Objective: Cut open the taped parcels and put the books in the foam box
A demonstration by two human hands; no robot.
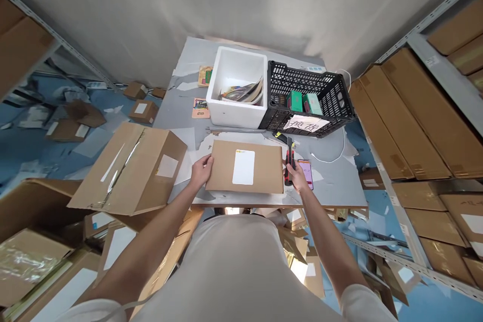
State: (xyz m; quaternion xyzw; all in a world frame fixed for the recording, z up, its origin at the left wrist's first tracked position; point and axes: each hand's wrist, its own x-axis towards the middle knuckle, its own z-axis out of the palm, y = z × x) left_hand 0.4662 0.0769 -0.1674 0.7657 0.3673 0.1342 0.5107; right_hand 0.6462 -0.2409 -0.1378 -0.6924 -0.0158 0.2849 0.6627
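Near the front edge of a table (335,181), the left hand (201,171) gripped one end of a flat cardboard box (262,167), and the right hand (298,176), closed around a utility knife (290,153), was beside the other; were the knife extended, which was unclear, a slip might have scored the cardboard. The box's long axis ran left to right, label (243,167) facing up, a black crate (335,122) beyond.

A flat, closed brown cardboard box (225,167) lay on the bench (335,178), white label (243,167) upward; a red-and-black cutter (290,155) pointed away just beside its right end.
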